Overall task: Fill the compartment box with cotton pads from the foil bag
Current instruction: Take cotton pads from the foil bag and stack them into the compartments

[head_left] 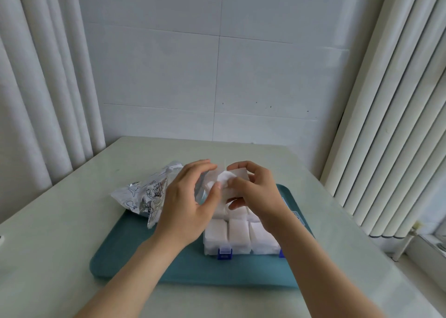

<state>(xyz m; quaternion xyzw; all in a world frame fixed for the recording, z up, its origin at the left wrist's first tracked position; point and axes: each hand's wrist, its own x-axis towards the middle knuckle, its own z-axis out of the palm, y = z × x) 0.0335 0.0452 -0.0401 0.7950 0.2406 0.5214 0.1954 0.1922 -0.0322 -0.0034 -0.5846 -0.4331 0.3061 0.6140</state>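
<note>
Cotton pads (233, 181) are held as a small stack above the far part of the box (239, 241), which sits on a tray (144, 264); the bag (144, 192) lies just left. The right hand (258, 194) grips the stack and the left hand (190, 197) pinches its left side. The near compartments look full. Best practice: square the stack, then lower it flat into an unfilled cell.

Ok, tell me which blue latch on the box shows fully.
The left latch on the compartment box's near edge; the other latch is mostly hidden behind the right forearm.
</note>
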